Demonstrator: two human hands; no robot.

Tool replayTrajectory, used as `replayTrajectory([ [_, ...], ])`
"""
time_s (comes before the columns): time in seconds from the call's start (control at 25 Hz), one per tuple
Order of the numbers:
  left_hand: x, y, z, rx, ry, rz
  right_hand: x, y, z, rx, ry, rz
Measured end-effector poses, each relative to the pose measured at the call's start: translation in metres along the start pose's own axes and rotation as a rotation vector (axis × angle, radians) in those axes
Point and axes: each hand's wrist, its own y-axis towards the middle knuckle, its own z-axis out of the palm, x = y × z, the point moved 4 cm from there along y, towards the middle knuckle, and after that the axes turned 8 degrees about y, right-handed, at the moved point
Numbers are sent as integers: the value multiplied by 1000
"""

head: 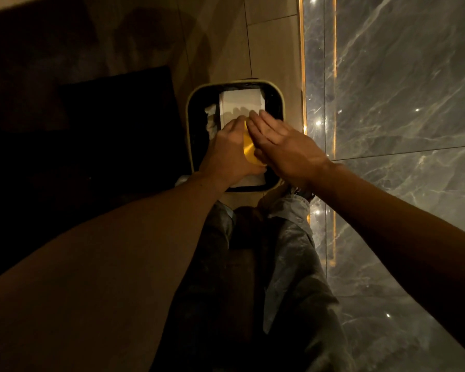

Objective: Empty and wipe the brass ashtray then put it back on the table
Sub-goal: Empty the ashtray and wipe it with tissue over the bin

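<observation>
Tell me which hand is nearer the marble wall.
Right. The right hand lies flat against the brass ashtray over the bin, on the side toward the marble wall. The left hand grips the ashtray from the far side.

The ashtray sits between both hands above the bin (paper inside), wall at right.

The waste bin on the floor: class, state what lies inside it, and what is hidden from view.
Inside the bin lie a flat white box and crumpled white paper. The left hand, right hand and brass ashtray held above cover its near half.
</observation>
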Motion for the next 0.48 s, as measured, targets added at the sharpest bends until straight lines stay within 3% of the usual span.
replayTrajectory([
  [0.48, 5, -1, 0, -21, -24, -107, -1, 0, 7, 25, 35, -1],
])
